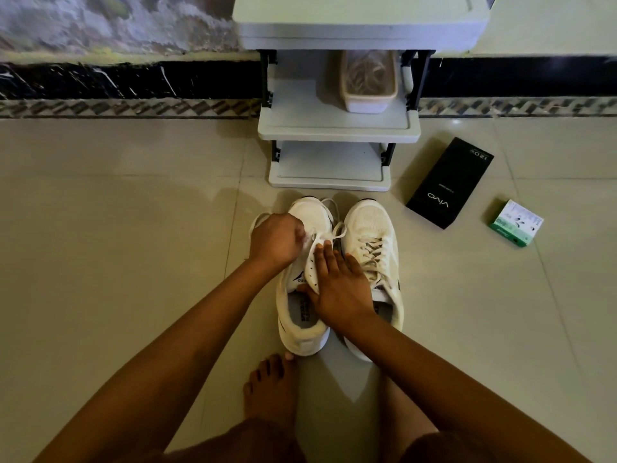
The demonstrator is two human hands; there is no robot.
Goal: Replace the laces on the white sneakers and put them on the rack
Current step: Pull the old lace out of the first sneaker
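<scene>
The rack (337, 128) is taken as the reference throughout. Directly in front of its lowest shelf, two white sneakers are stood side by side on the tiled floor (117, 228), toes toward the rack and just short of it.

At the left, the left hand (275, 242) is seen with fingers curled and bunched over the toe end of the left sneaker (300, 295); a white lace (320, 237) is pinched in them, loose loops trailing toward the rack. The eyelets nearer the heel of this shoe are seen empty, so unlacing is judged to be in progress. The right hand (337, 289) is laid across the tongue of the same shoe, fingers straight and slightly apart, pressing it down; nothing is gripped. The right sneaker (374, 259), touching its mate, is fully laced and untouched.

On the rack's middle shelf a clear tub (369, 81) is held; coiled strands, possibly spare laces, are made out only dimly. To the right of the rack, on the floor, a black box (449, 183) and, further out, a small green-and-white carton (516, 223) are noted.

The lace is judged limp, light and prone to snagging at the eyelets; it is best taken close to the eyelet and drawn through gradually. The sneakers appear light with soft uppers and firm soles; a hold at the heel collar is advised for lifting to the rack.
</scene>
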